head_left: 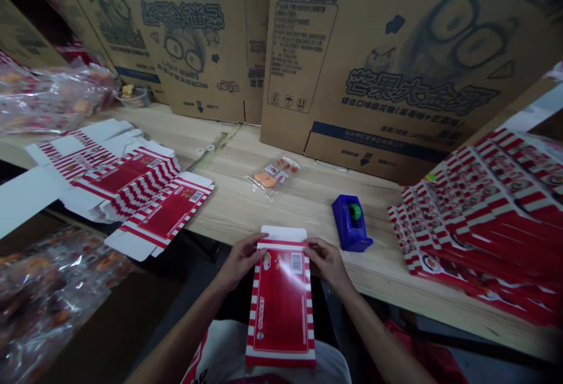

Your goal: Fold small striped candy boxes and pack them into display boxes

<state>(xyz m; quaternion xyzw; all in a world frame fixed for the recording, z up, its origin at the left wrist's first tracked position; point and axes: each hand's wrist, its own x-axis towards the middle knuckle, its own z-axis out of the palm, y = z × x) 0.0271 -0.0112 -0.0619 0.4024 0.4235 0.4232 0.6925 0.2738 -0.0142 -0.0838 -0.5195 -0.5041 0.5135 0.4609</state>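
Observation:
A red box [281, 302] with white striped edges stands over my lap at the table's front edge, its white end flap [284, 233] pointing away from me. On the left side of the box's far end, my left hand [241, 260] grips the edge between thumb and fingers. My right hand [326, 260] pinches the opposite edge near the barcode. Beyond the box lies a small clear packet [275, 176] with orange pieces inside. A blue tape dispenser [352, 226] with a green roll sits to the right of my right hand.
Flattened red-and-white cartons [162, 214] lie stacked at left, overhanging the table edge. Red striped boxes [479, 214] are piled at right. Large cardboard cartons [299, 67] line the back. Clear bags [48, 94] and a plastic tub [134, 98] stand at back left; more bags [53, 290] fill a carton below.

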